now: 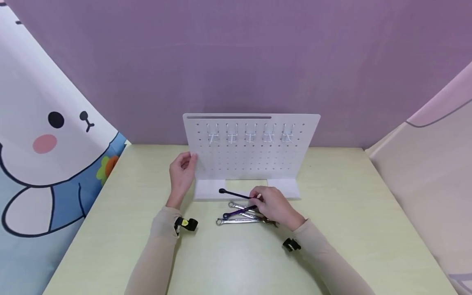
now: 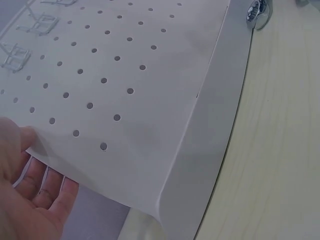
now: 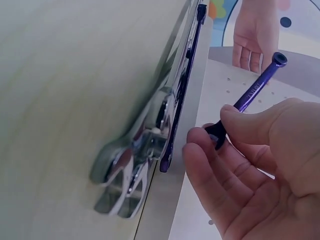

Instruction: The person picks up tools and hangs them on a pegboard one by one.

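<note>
Left grip (image 1: 181, 174): pinching the white pegboard (image 1: 250, 153) at its eight-o'clock edge, probably to steady it.
Right grip (image 1: 273, 203): narrow, pinching the held wrench (image 3: 254, 92) near its forked end, leaving the ring free towards ten o'clock.
Loose wrenches (image 1: 239, 221): heaped on the tabletop (image 1: 339, 205) at the pegboard's six o'clock, apparently for easy reach.
Hooks (image 1: 250, 134): one row towards twelve, seemingly spaced for separate hanging.
</note>
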A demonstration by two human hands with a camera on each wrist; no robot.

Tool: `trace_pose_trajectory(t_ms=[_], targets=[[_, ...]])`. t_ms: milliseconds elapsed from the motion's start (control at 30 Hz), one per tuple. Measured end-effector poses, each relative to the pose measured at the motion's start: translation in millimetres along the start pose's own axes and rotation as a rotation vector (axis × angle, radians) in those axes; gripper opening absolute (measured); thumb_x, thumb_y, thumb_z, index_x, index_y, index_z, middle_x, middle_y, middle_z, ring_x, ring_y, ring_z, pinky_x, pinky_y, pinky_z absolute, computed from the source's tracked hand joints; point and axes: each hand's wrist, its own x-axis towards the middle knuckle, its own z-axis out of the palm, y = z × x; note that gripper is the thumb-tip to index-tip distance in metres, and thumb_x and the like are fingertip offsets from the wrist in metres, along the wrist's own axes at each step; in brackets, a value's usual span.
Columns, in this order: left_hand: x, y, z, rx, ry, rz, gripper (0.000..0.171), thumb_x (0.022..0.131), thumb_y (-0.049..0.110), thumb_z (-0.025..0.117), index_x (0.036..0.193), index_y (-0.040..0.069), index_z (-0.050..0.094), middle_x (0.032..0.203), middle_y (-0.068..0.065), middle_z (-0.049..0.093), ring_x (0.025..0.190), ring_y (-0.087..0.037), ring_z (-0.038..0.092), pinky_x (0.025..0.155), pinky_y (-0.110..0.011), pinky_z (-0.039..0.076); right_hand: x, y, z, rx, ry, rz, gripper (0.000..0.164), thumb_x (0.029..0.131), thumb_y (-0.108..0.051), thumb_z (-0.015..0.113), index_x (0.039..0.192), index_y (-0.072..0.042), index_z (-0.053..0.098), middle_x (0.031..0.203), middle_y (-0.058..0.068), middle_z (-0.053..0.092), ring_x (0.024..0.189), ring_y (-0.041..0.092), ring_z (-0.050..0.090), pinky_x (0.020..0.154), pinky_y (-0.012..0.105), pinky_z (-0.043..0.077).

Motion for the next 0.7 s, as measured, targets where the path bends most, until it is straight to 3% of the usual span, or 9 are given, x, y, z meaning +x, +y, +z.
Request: trace_pose_trajectory(t_ms=[200,533,700], targets=[[-0.4,-0.3,-0.5,0.004,0.0,-0.005,0.03,0.107,0.024,0.066,0.123,-0.001,0.071,0.112,-0.022,0.073,0.088,-0.008,0.062,0.078,-0.013,0.05,1,-4,-1,0.026,0.027,-0.015,0.006,0.102,-0.016,0.073,0.106,-0.012,0.075,0.094,0.005,0.078,0.073,0.007,0.065,0.064,0.023,0.053],[-0.6,0.1,-1.0,-0.014,0.002,-0.017,0.028,0.101,0.017,0.076,0.121,-0.002,0.072,0.112,-0.022,0.073,0.087,-0.004,0.064,0.077,-0.011,0.054,4,-11,-4,0.124,0.045,-0.046,0.012,0.102,-0.016,0.072,0.11,-0.008,0.075,0.1,0.011,0.079,0.083,0.026,0.075,0.064,0.023,0.057],[-2.0,0.1,-0.8,-0.004,-0.003,-0.011,0.029,0.101,0.018,0.076,0.122,-0.002,0.072,0.112,-0.022,0.073,0.088,-0.005,0.064,0.077,-0.012,0.053,6,-14,-4,0.137,0.069,-0.054,0.012,0.102,-0.017,0.072,0.109,-0.009,0.075,0.099,0.008,0.079,0.082,0.021,0.073,0.065,0.024,0.056]])
